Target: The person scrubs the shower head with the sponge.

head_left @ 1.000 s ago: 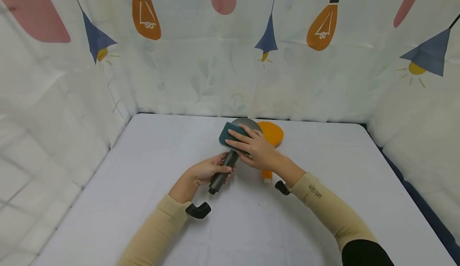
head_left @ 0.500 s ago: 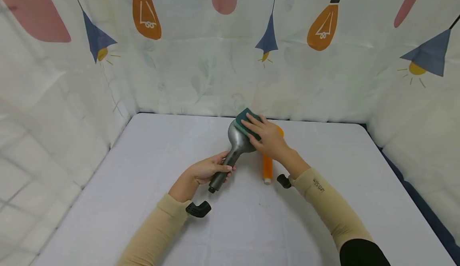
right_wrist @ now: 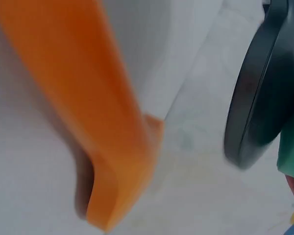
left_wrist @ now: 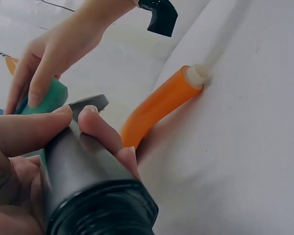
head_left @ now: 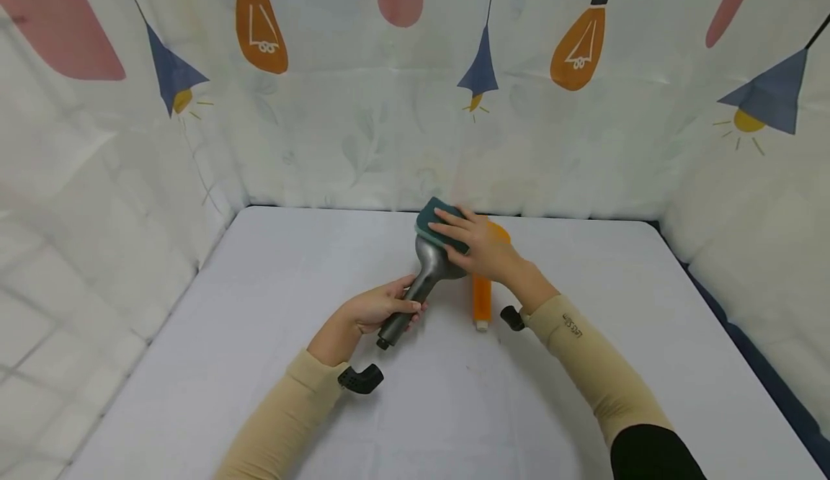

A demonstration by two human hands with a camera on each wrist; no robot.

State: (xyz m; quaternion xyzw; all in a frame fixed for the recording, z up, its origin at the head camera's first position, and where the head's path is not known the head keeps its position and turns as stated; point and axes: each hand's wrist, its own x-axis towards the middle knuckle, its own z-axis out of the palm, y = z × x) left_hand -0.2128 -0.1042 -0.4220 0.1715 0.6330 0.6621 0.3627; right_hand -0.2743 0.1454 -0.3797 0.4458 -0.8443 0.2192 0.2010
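My left hand (head_left: 382,305) grips the handle of a grey shower head (head_left: 428,278), holding it tilted above the table with its round end up and away. My right hand (head_left: 483,249) holds a green sponge (head_left: 429,215) against the far upper part of the head, fingers spread over its darker face. In the left wrist view, the thumb and fingers pinch the sponge (left_wrist: 56,95) beyond the threaded handle end (left_wrist: 98,210). An orange shower head (head_left: 482,300) lies on the table, its round end partly hidden behind my right hand.
A white-covered table (head_left: 259,285) stretches around the hands. Behind it hangs a pale curtain (head_left: 324,141) printed with lamps and bulbs, close to the table's back edge. Black wrist cameras (head_left: 360,379) stick out from both sleeves.
The sponge in my right hand has shifted from the shower head's neck up and right onto its round end, then slightly left. My left hand keeps its grip, nearly still.
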